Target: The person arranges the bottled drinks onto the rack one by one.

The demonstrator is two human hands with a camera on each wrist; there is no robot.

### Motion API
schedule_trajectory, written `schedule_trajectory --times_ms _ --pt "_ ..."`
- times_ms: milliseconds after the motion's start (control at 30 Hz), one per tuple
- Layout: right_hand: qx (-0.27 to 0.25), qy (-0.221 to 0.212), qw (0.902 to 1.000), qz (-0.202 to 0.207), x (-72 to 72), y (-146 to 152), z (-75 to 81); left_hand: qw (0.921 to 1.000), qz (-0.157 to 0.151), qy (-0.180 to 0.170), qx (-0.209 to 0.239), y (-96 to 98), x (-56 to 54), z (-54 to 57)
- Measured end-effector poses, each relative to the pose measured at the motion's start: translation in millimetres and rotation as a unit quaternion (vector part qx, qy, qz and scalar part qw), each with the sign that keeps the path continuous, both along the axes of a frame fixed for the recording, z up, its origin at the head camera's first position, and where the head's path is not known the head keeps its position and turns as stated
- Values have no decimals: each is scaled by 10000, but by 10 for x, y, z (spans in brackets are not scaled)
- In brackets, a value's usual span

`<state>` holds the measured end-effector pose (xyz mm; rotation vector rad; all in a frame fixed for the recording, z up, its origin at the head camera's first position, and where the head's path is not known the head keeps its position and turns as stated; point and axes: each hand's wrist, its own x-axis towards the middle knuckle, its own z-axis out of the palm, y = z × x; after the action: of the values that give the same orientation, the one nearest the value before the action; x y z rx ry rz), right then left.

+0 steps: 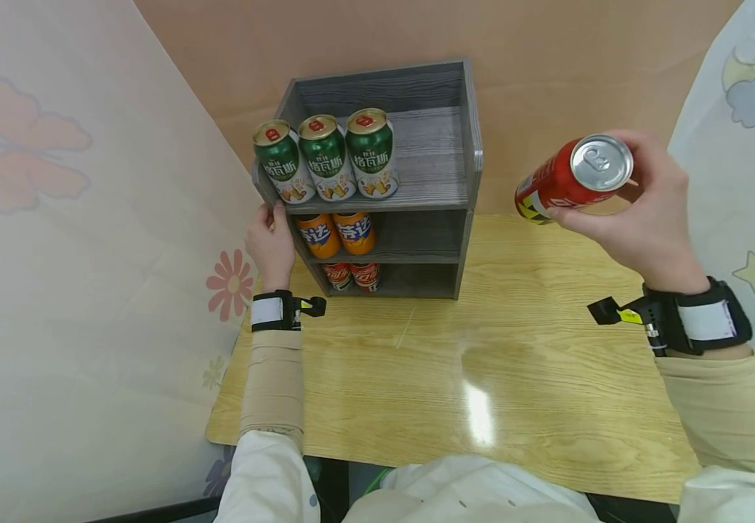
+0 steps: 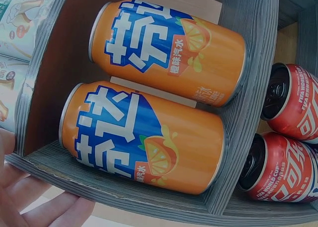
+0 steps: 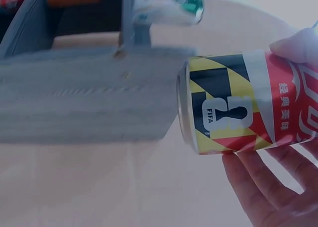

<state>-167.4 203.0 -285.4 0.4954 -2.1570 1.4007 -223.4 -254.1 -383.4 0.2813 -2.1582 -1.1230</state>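
A red soda can (image 1: 576, 178) with a silver top is gripped in my right hand (image 1: 652, 207), held in the air to the right of a grey wooden shelf (image 1: 432, 152). In the right wrist view the can (image 3: 233, 103) lies sideways between thumb and fingers, its base toward the shelf's side. My left hand (image 1: 271, 243) touches the shelf's left side near the top tier's front edge. In the left wrist view its fingers (image 2: 59, 207) lie along the shelf's edge, beside two orange soda cans (image 2: 144, 137) on the middle tier.
Three green-and-white cans (image 1: 326, 156) stand in a row at the left of the top tier. Two red cans (image 1: 365, 276) stand on the bottom tier. The shelf sits on a wooden table (image 1: 416, 378), with patterned cloth walls (image 1: 122, 290) on both sides.
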Motion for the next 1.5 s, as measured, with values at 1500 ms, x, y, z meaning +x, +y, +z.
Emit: schedule_trajectory --times_ms 1500 --pt "1825 32 9569 2258 5 -1183 -1339 10000 9 -86 11 1 -3 5"
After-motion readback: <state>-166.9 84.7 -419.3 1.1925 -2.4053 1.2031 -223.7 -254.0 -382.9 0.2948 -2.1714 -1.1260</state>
